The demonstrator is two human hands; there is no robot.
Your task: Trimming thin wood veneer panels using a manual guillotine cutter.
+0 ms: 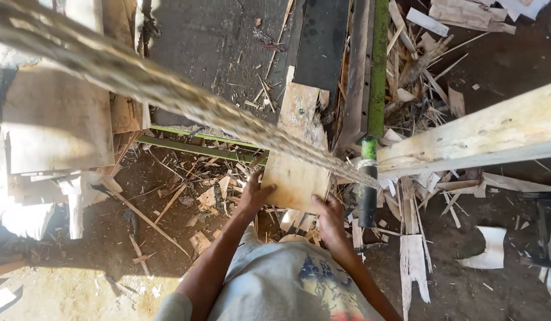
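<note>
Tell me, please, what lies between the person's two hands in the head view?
The near end of a flat wooden board lies there: the left hand grips its left edge and the right hand its lower right corner, as the head view shows.

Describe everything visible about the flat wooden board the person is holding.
The wooden board is a pale, flat sheet, like thin plywood, with small dark spots and a ragged far end. It extends away from the person over a green metal frame. The left hand grips its near left edge, the right hand its near right corner. A blurred rope crosses in front.
</note>
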